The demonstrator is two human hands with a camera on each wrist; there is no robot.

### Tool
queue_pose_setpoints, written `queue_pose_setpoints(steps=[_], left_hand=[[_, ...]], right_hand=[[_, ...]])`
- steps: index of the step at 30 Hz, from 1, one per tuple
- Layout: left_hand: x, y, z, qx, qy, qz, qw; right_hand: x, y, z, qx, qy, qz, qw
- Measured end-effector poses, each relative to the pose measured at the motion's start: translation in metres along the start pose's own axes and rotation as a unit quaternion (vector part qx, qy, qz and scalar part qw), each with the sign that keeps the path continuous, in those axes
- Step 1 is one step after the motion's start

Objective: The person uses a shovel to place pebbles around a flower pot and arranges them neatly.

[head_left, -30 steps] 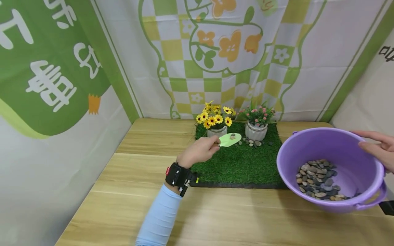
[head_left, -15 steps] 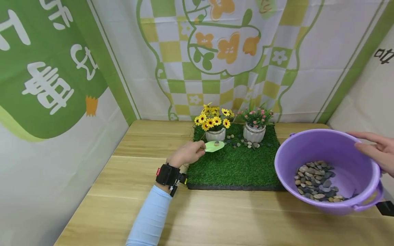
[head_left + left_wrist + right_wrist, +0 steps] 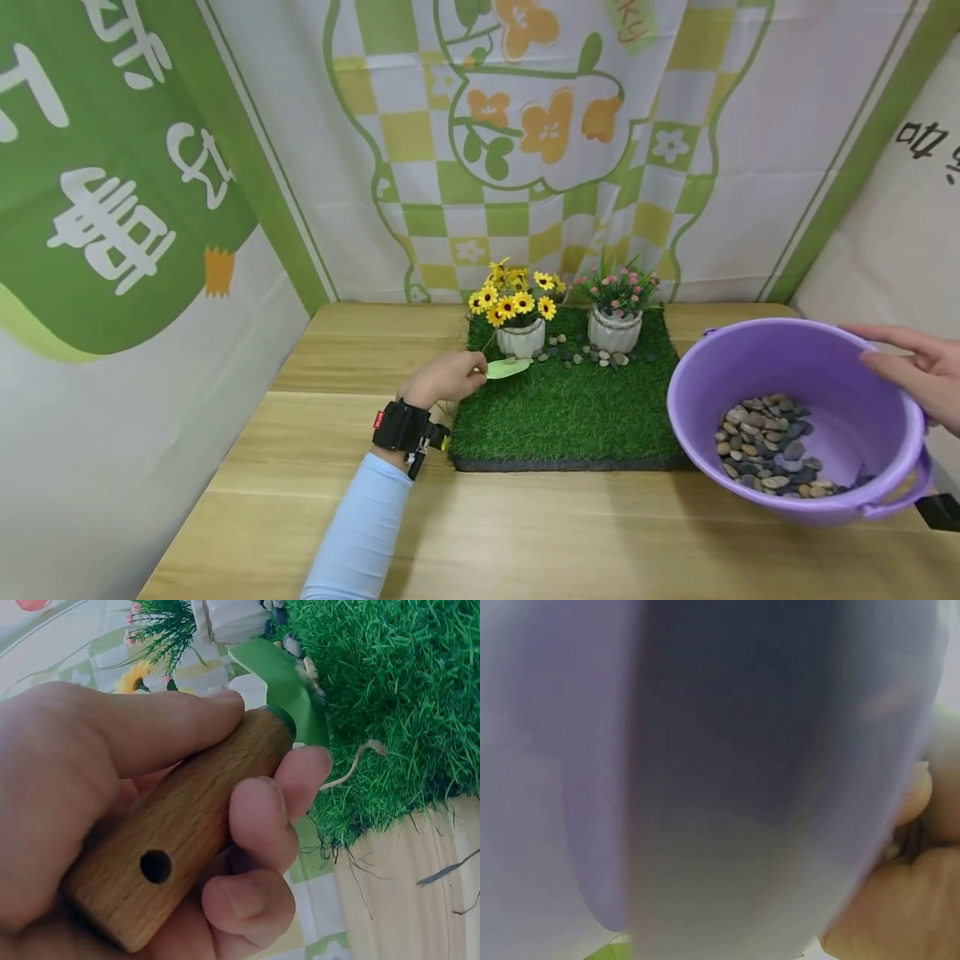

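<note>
My left hand (image 3: 447, 379) grips the wooden handle (image 3: 184, 832) of a small trowel, fingers wrapped around it in the left wrist view. The trowel's light green blade (image 3: 507, 369) is tilted low over the left part of the artificial grass mat (image 3: 570, 417), just in front of the white pot (image 3: 521, 339) with yellow flowers. Small pebbles (image 3: 577, 359) lie on the grass around the pots. On the right, my right hand (image 3: 911, 367) holds the rim of a purple bucket (image 3: 832, 367), thumb on the inside. Grey and tan stones (image 3: 765, 442) cover part of its bottom.
A second white pot (image 3: 615, 330) with pink flowers stands on the mat's back right. The wooden table (image 3: 337, 500) extends around the mat. Behind it hangs a green and white printed cloth (image 3: 540, 200), with printed panels on both sides. A loose twine end (image 3: 360, 761) lies by the grass.
My left hand has moved left and slightly down with the trowel, to the front of the yellow-flower pot. Its blade, earlier flatter with a pebble on top, has tilted. My right hand keeps holding the bucket.
</note>
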State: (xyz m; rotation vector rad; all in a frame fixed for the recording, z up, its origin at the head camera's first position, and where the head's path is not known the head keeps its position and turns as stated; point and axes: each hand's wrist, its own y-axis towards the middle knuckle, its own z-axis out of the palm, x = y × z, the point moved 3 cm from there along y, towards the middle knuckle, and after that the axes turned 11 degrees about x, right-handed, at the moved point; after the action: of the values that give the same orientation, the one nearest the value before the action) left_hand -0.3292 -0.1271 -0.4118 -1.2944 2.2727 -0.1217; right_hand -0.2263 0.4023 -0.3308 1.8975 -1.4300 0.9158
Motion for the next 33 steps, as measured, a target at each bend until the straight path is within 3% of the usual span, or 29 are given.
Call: queue_pose_setpoints(steps=[8,19,33], left_hand=[[0.003,-0.01,-0.004,0.007,-0.006,-0.023,0.9997],[0.003,-0.032,-0.016,-0.017,0.004,-0.066,0.9977],[-0.004,-0.056,-0.031,-0.045,0.02,-0.06,0.997]], right_hand=[[0.003,0.002,-0.001,0.001,-0.006,-0.001,1.0],[0.003,0.002,-0.001,-0.003,-0.003,0.016,1.0],[-0.001,0.002,0.001,0.007,0.038,-0.021,0.999]])
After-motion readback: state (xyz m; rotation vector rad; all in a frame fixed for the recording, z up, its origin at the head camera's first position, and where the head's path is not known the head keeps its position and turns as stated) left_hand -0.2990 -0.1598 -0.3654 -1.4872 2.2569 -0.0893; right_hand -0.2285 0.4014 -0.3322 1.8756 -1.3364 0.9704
